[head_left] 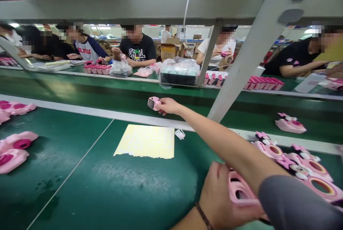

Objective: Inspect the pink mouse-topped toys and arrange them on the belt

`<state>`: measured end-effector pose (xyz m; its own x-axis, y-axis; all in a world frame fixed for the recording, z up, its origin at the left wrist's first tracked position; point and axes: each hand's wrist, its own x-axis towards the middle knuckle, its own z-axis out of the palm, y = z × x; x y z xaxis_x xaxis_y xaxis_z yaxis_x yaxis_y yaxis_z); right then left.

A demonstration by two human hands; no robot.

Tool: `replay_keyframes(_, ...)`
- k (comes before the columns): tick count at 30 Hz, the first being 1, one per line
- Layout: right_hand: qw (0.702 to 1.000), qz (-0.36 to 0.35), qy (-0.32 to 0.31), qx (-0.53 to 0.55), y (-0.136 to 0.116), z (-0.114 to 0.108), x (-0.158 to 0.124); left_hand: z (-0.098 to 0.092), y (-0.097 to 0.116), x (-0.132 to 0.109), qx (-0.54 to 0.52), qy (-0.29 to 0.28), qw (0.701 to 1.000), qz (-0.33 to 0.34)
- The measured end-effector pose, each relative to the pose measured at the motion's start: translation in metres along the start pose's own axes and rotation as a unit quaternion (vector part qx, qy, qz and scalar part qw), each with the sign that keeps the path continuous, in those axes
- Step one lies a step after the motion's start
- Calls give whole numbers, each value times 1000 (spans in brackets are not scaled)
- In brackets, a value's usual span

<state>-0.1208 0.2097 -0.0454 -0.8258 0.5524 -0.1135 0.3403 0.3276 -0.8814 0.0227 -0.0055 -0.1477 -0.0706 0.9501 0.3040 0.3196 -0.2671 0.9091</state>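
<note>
My right hand, on an arm stretched forward over the far edge of the bench, is closed on a small pink toy camera with a dark square screen. My left hand, with a dark band at the wrist, grips a pink plastic casing low in the view. The casing has a large round opening, and my right forearm hides part of it. To the right lie several pink camera fronts with mouse figures and round openings.
A yellow sticker sheet and a small white label lie on the green bench. Pink casings sit at the left. One mouse-topped camera front rests beyond the white ledge. A slanted metal post rises ahead. Co-workers sit opposite.
</note>
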Motion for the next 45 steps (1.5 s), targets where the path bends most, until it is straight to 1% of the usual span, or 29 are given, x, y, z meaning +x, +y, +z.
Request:
replay_keyframes(1, 999, -17, -17, 30, -1, -11, -25, -1, 2, -2, -6, -5, 1000, -20)
replay_keyframes(3, 995, -38, -39, 82, 1, -29, -85, -3, 7, -3, -4, -13, 998, -60)
replay_keyframes(5, 986, -36, -39, 159, 9, -38, -154, -7, 10, 0, 15, -10, 998, -60)
replay_keyframes(7, 951, 3, -21, 308, 21, -38, -223, -10, 11, 4, 19, 6, 999, -29)
replay_keyframes(9, 912, 59, 17, 406, 36, -32, -283, -13, 8, 9, -12, 20, 1000, -7)
replay_keyframes(10, 903, 84, 37, 419, 42, -29, -307, -14, 6, 10, -20, 13, 1000, 4)
replay_keyframes(11, 902, 106, 55, 416, 48, -27, -327, -15, 3, 12, -24, 10, 1000, 12)
replay_keyframes(13, 911, 139, 79, 379, 58, -26, -354, -17, 0, 13, -18, 2, 1000, 21)
replay_keyframes(15, 924, 163, 95, 333, 65, -28, -368, -18, -1, 13, -7, -13, 999, 30)
replay_keyframes(17, 936, 173, 92, 292, 68, -32, -374, -17, 0, 11, 4, -31, 999, 45)
replay_keyframes(20, 954, 181, 52, 233, 64, -38, -375, -15, 4, 7, 16, -49, 996, 72)
replay_keyframes(23, 962, 202, 3, 181, 56, -42, -375, -13, 5, 3, 18, -58, 994, 94)
replay_keyframes(25, 962, 208, -44, 174, 53, -44, -376, -13, 5, 1, 21, -70, 991, 111)
replay_keyframes(28, 948, 208, -102, 216, 55, -45, -375, -12, 5, -1, 27, -85, 988, 122)
replay_keyframes(31, 935, 216, -126, 253, 63, -45, -372, -9, 4, -4, 26, -87, 990, 112)
replay_keyframes(33, 933, 221, -135, 251, 66, -45, -368, -7, 2, -5, 27, -84, 990, 110)
replay_keyframes(35, 951, 213, -111, 194, 66, -46, -367, -5, 1, -6, 28, -78, 990, 114)
replay_keyframes(36, 965, 204, -80, 144, 65, -46, -368, -5, 0, -7, 29, -76, 990, 117)
replay_keyframes(38, 983, 183, 11, 33, 63, -43, -374, -4, 1, -9, 33, -65, 989, 129)
replay_keyframes(39, 983, 174, 56, -7, 62, -40, -378, -4, 1, -10, 38, -57, 988, 142)
replay_keyframes(40, 981, 169, 88, -23, 60, -36, -383, -3, 2, -12, 44, -45, 985, 159)
replay_keyframes(42, 980, 160, 120, -9, 56, -23, -394, -2, 5, -15, 56, -19, 978, 201)
replay_keyframes(45, 979, 126, 144, 71, 46, 0, -404, 1, 8, -19, 56, 20, 966, 253)
